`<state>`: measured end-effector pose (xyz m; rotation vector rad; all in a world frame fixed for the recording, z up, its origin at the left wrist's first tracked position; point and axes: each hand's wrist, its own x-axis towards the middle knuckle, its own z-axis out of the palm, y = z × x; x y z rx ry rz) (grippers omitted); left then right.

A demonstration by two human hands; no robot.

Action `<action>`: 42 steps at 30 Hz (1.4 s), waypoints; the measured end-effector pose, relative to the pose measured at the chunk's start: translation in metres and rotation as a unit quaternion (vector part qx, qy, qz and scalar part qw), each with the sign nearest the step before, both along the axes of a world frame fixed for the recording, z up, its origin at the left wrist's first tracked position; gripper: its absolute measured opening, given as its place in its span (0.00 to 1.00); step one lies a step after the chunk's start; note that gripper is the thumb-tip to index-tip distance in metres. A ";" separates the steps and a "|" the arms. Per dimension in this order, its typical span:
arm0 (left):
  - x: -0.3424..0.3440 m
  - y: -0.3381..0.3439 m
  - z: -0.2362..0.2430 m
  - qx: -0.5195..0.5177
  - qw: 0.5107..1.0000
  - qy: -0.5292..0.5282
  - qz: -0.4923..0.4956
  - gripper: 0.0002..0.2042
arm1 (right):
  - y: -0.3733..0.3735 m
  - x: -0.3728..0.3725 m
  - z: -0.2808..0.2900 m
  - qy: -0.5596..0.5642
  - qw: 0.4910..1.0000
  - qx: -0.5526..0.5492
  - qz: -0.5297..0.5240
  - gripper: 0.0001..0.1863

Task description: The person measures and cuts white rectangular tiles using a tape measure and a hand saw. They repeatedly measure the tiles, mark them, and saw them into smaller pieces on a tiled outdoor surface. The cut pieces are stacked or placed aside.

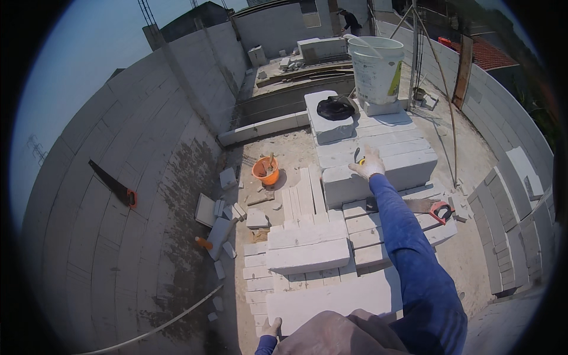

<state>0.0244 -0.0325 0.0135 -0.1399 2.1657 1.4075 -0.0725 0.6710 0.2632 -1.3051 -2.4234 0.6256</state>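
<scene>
Two hands (370, 164) (271, 327), right arm (395, 228) outstretched

1. No words, numbers or brands can be read.
2. The white bucket (370, 83), beyond the right hand (368, 165), bears a yellow-green patch (394, 83) and faint dark marks (365, 61), too small and blurred to make out.

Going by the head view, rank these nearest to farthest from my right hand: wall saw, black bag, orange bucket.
1. Black bag: beyond, slightly left.
2. Orange bucket: left, on the floor.
3. Wall saw: far left.
</scene>
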 end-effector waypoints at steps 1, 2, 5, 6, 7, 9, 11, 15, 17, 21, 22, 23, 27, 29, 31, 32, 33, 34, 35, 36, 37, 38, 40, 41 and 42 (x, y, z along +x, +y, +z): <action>0.001 0.001 -0.002 0.026 1.000 -0.004 0.007 0.34 | 0.007 -0.009 -0.003 -0.041 0.999 -0.015 0.020 0.51; 0.003 0.001 -0.003 0.038 0.999 -0.025 0.013 0.34 | 0.013 -0.016 -0.008 -0.082 0.996 0.008 0.035 0.47; 0.006 0.005 -0.002 0.079 0.994 -0.052 0.057 0.33 | 0.016 -0.010 -0.031 -0.077 0.994 0.047 0.064 0.38; 0.005 0.004 0.001 -0.014 1.000 -0.009 0.021 0.32 | 0.009 0.002 -0.040 -0.044 0.995 0.063 0.069 0.36; 0.007 0.006 0.003 0.006 1.000 -0.001 0.016 0.32 | -0.002 0.020 -0.048 0.036 0.999 0.004 0.040 0.37; 0.007 0.007 0.008 0.023 1.000 0.010 0.017 0.33 | -0.043 0.075 -0.064 0.211 0.975 -0.072 -0.010 0.38; 0.005 0.006 0.009 -0.021 1.000 0.007 -0.009 0.33 | -0.112 0.149 -0.083 0.357 0.839 -0.405 -0.066 0.24; 0.000 0.005 0.001 0.030 0.999 0.008 -0.035 0.34 | -0.280 0.292 -0.119 0.519 0.384 -0.722 -0.251 0.16; -0.002 0.005 -0.002 0.070 0.997 0.011 -0.043 0.35 | -0.348 0.336 -0.127 0.466 0.440 -0.755 -0.138 0.17; -0.002 0.012 0.026 -0.049 0.993 0.076 -0.071 0.39 | -0.432 0.356 -0.122 0.337 0.729 -0.594 -0.053 0.13; 0.000 0.019 0.041 -0.201 0.970 0.107 -0.086 0.39 | -0.445 0.352 -0.117 0.273 0.851 -0.443 0.070 0.12; 0.005 0.022 0.060 -0.199 0.951 0.216 -0.101 0.40 | -0.456 0.347 -0.111 0.193 0.925 -0.265 0.193 0.10; 0.028 0.044 0.131 0.068 0.916 0.179 -0.352 0.39 | -0.501 0.295 -0.098 0.069 0.877 -0.474 0.042 0.13; 0.042 0.053 0.150 0.134 0.896 0.094 -0.413 0.37 | -0.518 0.272 -0.093 0.046 0.972 -0.147 0.180 0.18; 0.045 0.055 0.158 0.090 0.884 0.090 -0.450 0.35 | -0.526 0.262 -0.085 0.103 0.935 -0.236 0.246 0.21; 0.042 0.054 0.157 0.055 0.887 0.137 -0.437 0.33 | -0.531 0.263 -0.080 0.088 0.894 -0.383 0.217 0.22; 0.037 0.050 0.156 0.096 0.893 0.077 -0.433 0.32 | -0.532 0.263 -0.075 0.088 0.834 -0.514 0.181 0.23; 0.029 0.045 0.152 0.118 0.889 -0.005 -0.443 0.32 | -0.538 0.269 -0.070 0.168 0.774 -0.603 0.098 0.24; 0.021 0.038 0.148 0.125 0.890 -0.095 -0.429 0.32 | -0.539 0.271 -0.067 0.127 0.736 -0.658 0.096 0.24; 0.017 0.032 0.144 0.133 0.891 -0.159 -0.403 0.32 | -0.546 0.277 -0.064 0.111 0.774 -0.607 0.139 0.24; 0.012 0.026 0.139 0.117 0.871 -0.142 -0.456 0.32 | -0.547 0.280 -0.062 0.073 0.816 -0.551 0.160 0.24; 0.008 0.021 0.133 0.096 0.848 -0.125 -0.505 0.32 | -0.553 0.283 -0.063 0.070 0.814 -0.555 0.153 0.24; 0.004 0.016 0.122 0.051 0.824 -0.081 -0.558 0.36 | -0.558 0.284 -0.067 0.077 0.805 -0.568 0.155 0.25; 0.002 0.014 0.116 0.036 0.819 -0.079 -0.567 0.36 | -0.559 0.284 -0.070 0.090 0.820 -0.544 0.152 0.25; 0.002 0.013 0.110 0.039 0.811 -0.080 -0.578 0.36 | -0.559 0.284 -0.074 0.110 0.824 -0.528 0.173 0.25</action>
